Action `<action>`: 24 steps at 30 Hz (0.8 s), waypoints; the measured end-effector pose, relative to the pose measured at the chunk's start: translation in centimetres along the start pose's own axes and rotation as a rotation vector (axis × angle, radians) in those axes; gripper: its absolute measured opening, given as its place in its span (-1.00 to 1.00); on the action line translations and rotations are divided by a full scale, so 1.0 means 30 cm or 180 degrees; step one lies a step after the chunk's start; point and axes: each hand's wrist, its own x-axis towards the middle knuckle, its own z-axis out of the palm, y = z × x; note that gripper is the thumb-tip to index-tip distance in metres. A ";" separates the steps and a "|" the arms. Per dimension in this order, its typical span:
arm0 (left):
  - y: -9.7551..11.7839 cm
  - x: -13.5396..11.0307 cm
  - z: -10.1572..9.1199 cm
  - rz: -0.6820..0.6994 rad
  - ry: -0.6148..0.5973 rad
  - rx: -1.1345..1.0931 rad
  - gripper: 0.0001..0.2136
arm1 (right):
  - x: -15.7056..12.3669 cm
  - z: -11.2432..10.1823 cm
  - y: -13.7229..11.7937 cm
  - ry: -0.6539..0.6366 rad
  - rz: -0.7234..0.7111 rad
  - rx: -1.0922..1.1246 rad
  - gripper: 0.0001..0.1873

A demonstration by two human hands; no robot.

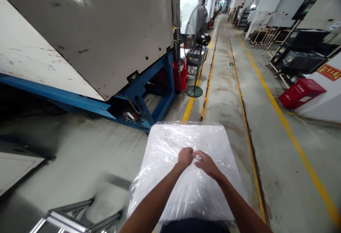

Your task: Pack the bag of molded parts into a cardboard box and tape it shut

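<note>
Right in front of me is a large white block or stack (213, 137) wrapped in clear plastic; its exact kind does not show. The clear plastic bag (183, 187) is drawn up in creases that run towards my hands near the middle of the top. My left hand (185, 156) is closed in a fist on the gathered plastic. Close beside it, my right hand (206, 163) pinches the same gathered plastic with curled fingers. The pinched bit itself is mostly hidden by the fingers.
A big machine on a blue frame (165, 91) stands at the left, with a floor fan (197, 48) beyond it. An aluminium-frame stand (69, 222) is at the lower left. A red box (302, 92) and racks line the right of the yellow-marked aisle (226, 94).
</note>
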 end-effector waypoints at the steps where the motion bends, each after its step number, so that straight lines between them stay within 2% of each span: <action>1: -0.002 0.028 0.001 0.0059 -0.0031 -0.0135 -0.82 | 0.011 0.018 0.007 0.0053 -0.0034 -0.0018 -0.66; 3: -0.019 0.048 -0.016 0.0281 -0.0110 -0.0386 -0.77 | 0.022 0.036 0.017 0.0199 -0.0085 -0.0019 -0.65; 5: -0.062 0.020 -0.059 0.0527 -0.0072 -0.0511 -0.61 | 0.011 0.022 0.024 0.0403 -0.0099 -0.0016 -0.57; 8: -0.173 -0.066 -0.140 0.0680 0.0055 -0.0346 -0.36 | -0.038 -0.060 0.051 0.0680 -0.0134 -0.0138 -0.29; 10: -0.263 -0.115 -0.167 0.0613 -0.0142 0.0134 -0.10 | -0.069 -0.131 0.088 0.0726 -0.0273 -0.0637 -0.09; 11: -0.307 -0.131 -0.167 0.0603 -0.0241 0.0438 -0.03 | -0.077 -0.163 0.111 0.0704 -0.0311 -0.1007 0.03; 12: -0.346 -0.140 -0.159 0.0610 -0.0275 0.0686 -0.04 | -0.078 -0.190 0.138 0.0652 -0.0298 -0.1377 0.14; 14: -0.405 -0.138 -0.133 0.0656 -0.0155 0.0909 -0.30 | -0.062 -0.222 0.192 0.0518 -0.0153 -0.1842 0.23; 15: -0.423 -0.130 -0.124 0.0676 -0.0039 0.0838 -0.49 | -0.047 -0.225 0.217 0.0459 -0.0083 -0.1904 0.14; 17: -0.440 -0.110 -0.126 0.0635 0.0076 0.0582 -0.75 | -0.016 -0.214 0.261 0.0415 -0.0077 -0.1815 -0.30; 19: -0.438 -0.097 -0.162 0.0549 0.0117 0.0268 -0.82 | 0.006 -0.193 0.292 0.0545 -0.0100 -0.1640 -0.68; 21: -0.428 -0.097 -0.218 0.0398 0.0314 -0.0159 -0.78 | 0.014 -0.182 0.310 0.0810 -0.0009 -0.1414 -0.78; 24: -0.411 -0.117 -0.282 0.0082 0.0848 -0.0906 -0.74 | 0.015 -0.190 0.312 0.1245 0.0147 -0.1024 -0.64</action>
